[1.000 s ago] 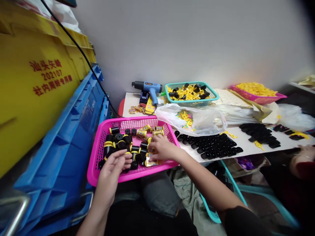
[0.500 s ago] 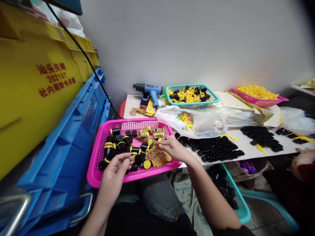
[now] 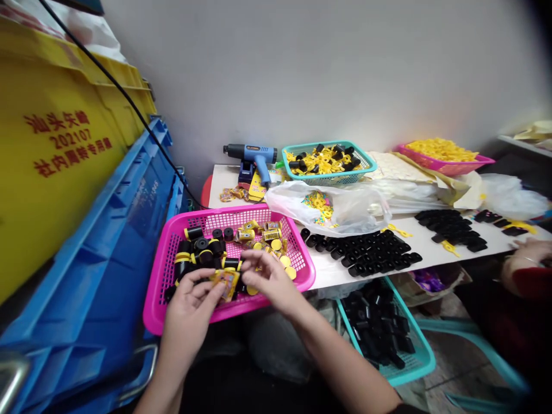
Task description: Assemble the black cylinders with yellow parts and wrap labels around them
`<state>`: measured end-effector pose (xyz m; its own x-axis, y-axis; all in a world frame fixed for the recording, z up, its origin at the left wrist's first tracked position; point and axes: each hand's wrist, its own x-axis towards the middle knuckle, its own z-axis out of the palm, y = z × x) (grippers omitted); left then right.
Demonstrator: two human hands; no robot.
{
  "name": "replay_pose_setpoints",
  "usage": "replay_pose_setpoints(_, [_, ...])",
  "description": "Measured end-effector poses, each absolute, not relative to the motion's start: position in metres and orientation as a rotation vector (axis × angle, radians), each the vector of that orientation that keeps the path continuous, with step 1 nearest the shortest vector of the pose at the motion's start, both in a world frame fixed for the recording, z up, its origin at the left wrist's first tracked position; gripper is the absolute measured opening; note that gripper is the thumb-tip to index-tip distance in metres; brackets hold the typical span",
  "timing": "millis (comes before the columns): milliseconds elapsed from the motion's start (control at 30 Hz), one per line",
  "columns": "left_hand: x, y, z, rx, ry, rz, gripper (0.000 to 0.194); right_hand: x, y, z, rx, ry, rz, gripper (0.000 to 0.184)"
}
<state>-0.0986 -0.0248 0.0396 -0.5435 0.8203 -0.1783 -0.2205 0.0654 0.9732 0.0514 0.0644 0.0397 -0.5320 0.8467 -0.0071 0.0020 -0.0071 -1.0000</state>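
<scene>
My left hand is closed on a flat yellow printed label, pinched between thumb and fingers over the front of the pink basket. Just right of the label, my right hand hovers with thumb and fingers apart, nothing visible between them. Beneath the hands lie black cylinders with yellow ends, partly covered by my fingers. Several cylinders wrapped in printed yellow labels rest in the basket's right half, near loose yellow caps.
A blue heat gun stands behind the basket. Black parts lie in rows on the white table, beside a plastic bag. Teal baskets hold parts. Blue crates rise at left; another person's hand is at right.
My right hand has moved left from the label pile towards my left hand. The left hand, earlier without a label, now holds one. The view has shifted slightly.
</scene>
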Motion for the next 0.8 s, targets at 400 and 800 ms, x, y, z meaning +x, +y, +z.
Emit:
replay_pose_setpoints(400, [-0.119,-0.029,0.022,0.517,1.699,1.768,0.031,0.027,0.098,0.038,-0.843,-2.884,0.755,0.039])
replay_pose_setpoints(800, [-0.110,-0.028,0.012,0.564,1.643,1.737,0.036,0.054,0.069,0.049,-0.500,-1.189,1.982,0.042])
